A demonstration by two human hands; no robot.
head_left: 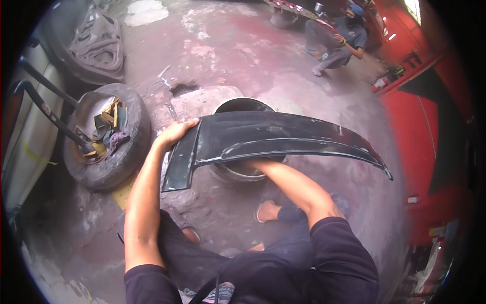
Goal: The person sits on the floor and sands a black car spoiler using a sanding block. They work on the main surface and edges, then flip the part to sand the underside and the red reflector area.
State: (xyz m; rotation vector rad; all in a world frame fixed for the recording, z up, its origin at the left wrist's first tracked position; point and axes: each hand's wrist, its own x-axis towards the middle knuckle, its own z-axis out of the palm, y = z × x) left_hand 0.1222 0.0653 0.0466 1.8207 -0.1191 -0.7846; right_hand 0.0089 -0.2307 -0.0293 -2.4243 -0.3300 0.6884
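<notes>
A long curved black panel (273, 131) with pale scuff marks spans the middle of the view. My left hand (179, 130) grips its left end, fingers over the upper edge. My right hand (255, 164) reaches beneath the panel into the area of a round metal bucket (238, 173), its fingers hidden; whether it touches the bucket, the panel or something inside cannot be made out. The panel covers much of the bucket's opening.
A tire (81, 167) holding scraps lies left, with black curved bars (45, 111) beside it. A grey metal panel (96, 45) stands behind. Another person (344, 40) crouches upper right with a spray gun (321, 15). A red vehicle body (417, 131) lines the right.
</notes>
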